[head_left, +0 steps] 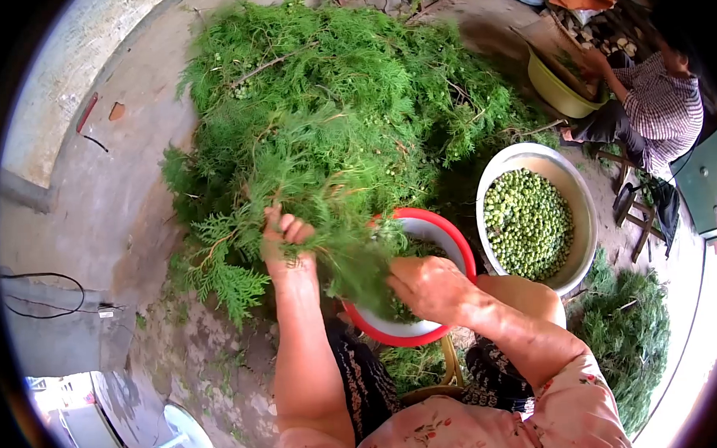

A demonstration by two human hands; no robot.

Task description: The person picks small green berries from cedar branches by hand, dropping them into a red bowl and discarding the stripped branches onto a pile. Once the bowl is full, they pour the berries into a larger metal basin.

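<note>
My left hand [286,241] is closed around a leafy green conifer branch [217,249], whose feathery sprays spread to both sides and blur toward the right. Over a red-rimmed basin [466,260] in front of my lap, my right hand [432,287] has its fingers curled together at the blurred foliage; what they grip is hidden. Some green bits lie inside that basin. To its right stands a wide metal basin [583,208] filled with small round green cones [528,222].
A large heap of cut conifer branches [321,67] lies ahead, and a smaller pile [627,333] at the right. At the upper right a seated person [658,107] works beside a yellow-green tub [555,87]. A fan [188,431] stands at the lower left; a black cable [44,274] lies left.
</note>
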